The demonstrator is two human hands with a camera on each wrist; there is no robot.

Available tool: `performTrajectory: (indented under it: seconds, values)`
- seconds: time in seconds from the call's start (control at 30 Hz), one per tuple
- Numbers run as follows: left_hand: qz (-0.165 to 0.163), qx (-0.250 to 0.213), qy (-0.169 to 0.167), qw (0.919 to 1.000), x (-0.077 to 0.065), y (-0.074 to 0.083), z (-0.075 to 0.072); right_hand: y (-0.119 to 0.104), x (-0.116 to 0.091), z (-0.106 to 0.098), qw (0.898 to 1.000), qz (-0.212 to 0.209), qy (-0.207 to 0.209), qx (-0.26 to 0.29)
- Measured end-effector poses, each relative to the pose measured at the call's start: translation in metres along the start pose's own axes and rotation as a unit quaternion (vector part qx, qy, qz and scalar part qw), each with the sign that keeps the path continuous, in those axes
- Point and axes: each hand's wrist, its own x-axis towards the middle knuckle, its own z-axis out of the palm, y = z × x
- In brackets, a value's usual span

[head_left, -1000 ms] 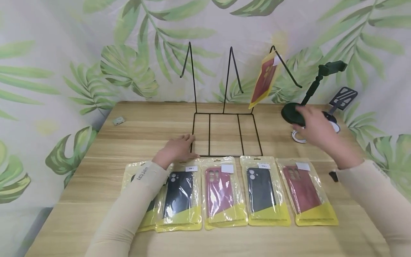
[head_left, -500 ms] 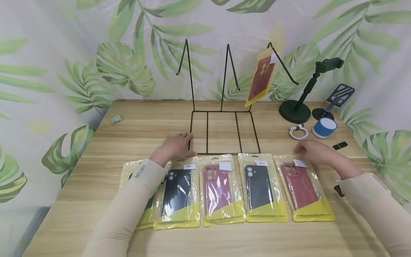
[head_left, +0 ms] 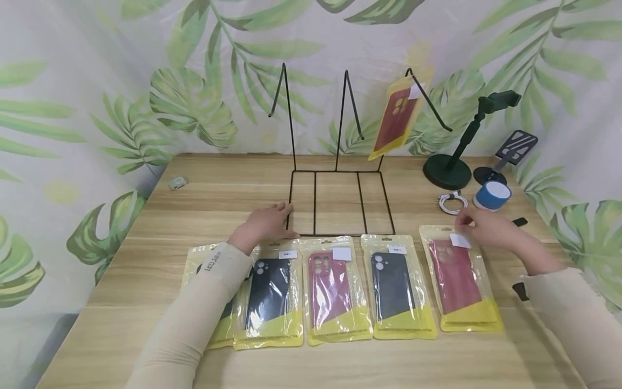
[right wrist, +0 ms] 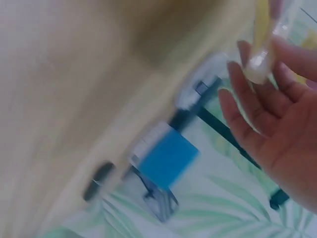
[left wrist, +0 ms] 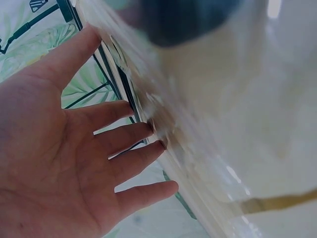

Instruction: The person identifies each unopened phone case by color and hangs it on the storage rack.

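Note:
My right hand point(head_left: 491, 229) pinches the top right corner of a red phone case in a clear and yellow pouch point(head_left: 457, 281), the rightmost of the row. In the right wrist view, the pouch's edge point(right wrist: 261, 64) shows between the thumb and fingers. My left hand point(head_left: 264, 222) rests with extended fingers at the left front corner of a black wire rack point(head_left: 335, 172); its spread fingers point(left wrist: 131, 136) show in the left wrist view. One red phone case pouch point(head_left: 392, 124) hangs on the rack's right hook. The left sleeve partly covers the leftmost pouch point(head_left: 223, 329).
Pouched phone cases in black point(head_left: 393, 286), pink point(head_left: 332, 292) and black point(head_left: 269, 294) lie along the front. Back right stand a dark green stand point(head_left: 447, 170), a smaller phone stand point(head_left: 515, 148), a blue cylinder point(head_left: 492, 195) and a coiled white cable point(head_left: 452, 210).
My right hand has come down from beside the green stand to the rightmost pouch and gripped its top corner. That pouch has shifted slightly away from me. The left hand stays at the rack.

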Motion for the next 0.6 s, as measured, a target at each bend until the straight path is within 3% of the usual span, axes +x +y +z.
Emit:
performTrajectory:
  seconds: [0.13,0.3,0.47,0.6]
  values:
    - [0.001,0.002,0.002,1.0000,-0.002,0.001,0.000,-0.011,-0.011,-0.019,0.997,-0.017,0.074,0.036]
    - [0.000,0.005,0.002,1.0000,-0.002,0.002,-0.002,-0.022,-0.027,-0.034,0.979,-0.054,0.191,0.034]
    - [0.001,0.005,0.000,1.0000,-0.001,0.002,-0.001,-0.034,-0.038,-0.038,0.952,-0.114,0.282,0.035]
    - [0.002,0.007,0.001,1.0000,-0.001,0.002,0.000,-0.040,-0.041,-0.038,0.921,-0.188,0.336,0.054]
